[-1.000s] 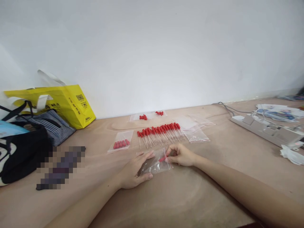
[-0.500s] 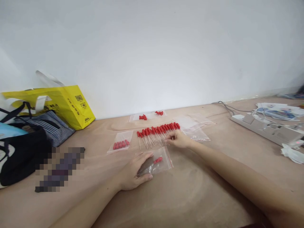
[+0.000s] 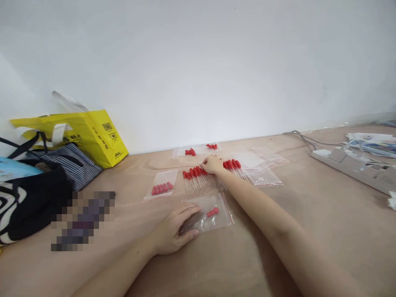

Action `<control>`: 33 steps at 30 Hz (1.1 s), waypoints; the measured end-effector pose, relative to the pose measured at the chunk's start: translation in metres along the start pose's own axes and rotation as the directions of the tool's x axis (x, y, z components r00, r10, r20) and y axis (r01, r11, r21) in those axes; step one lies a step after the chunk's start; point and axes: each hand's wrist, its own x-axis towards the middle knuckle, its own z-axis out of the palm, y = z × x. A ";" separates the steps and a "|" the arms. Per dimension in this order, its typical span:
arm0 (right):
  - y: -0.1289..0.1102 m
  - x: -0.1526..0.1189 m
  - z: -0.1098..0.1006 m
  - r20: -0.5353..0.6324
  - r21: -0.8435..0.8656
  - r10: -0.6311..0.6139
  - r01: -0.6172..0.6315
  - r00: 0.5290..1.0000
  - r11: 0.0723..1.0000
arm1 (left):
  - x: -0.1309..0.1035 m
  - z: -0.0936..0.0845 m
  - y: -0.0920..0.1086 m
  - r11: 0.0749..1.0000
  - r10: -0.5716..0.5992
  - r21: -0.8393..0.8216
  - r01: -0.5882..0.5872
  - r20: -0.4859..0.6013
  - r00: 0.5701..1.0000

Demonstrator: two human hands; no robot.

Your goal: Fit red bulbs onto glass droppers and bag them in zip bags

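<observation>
Several droppers with red rubber bulbs and thin clear stems lie side by side in a row (image 3: 193, 172). My right hand (image 3: 213, 164) reaches over the middle of that row with its fingers curled down at the bulbs. The fingertips are hidden, so whatever they pinch does not show. Nearer to me, a clear zip bag (image 3: 204, 220) lies flat with a red bulb piece (image 3: 212, 212) in it. On the left edge of this bag rests my left hand (image 3: 175, 229), thumb and fingers spread apart.
Left of the row lies a zip bag (image 3: 161, 178) holding several red bulbs. Another filled bag (image 3: 198, 152) is by the wall. Flat clear bags (image 3: 266, 175) lie to the right. A power strip (image 3: 349, 169) stands far right; a yellow bag (image 3: 102, 138) stands at left.
My right hand has moved from the stem ends up and left to the bulbs in the row. The left hand stays on the bag. The whole view has shifted slightly.
</observation>
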 end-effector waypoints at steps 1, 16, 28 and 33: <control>0.000 0.000 -0.003 -0.015 0.001 0.013 -0.013 1.000 1.000 | 0.000 0.000 0.000 1.000 -0.009 -0.004 0.009 0.006 1.000; 0.076 -0.100 -0.085 -0.136 0.861 0.186 0.023 0.973 0.509 | 0.005 -0.001 0.003 1.000 0.004 0.010 -0.003 -0.035 0.999; 0.062 -0.138 -0.052 0.275 0.940 0.176 -0.303 0.945 0.155 | 0.005 -0.001 0.006 0.999 -0.030 0.018 0.031 -0.068 0.997; 0.054 -0.148 -0.049 0.332 0.927 -0.006 -0.324 0.943 0.190 | 0.004 0.004 0.000 0.998 -0.055 0.031 0.058 -0.069 0.996</control>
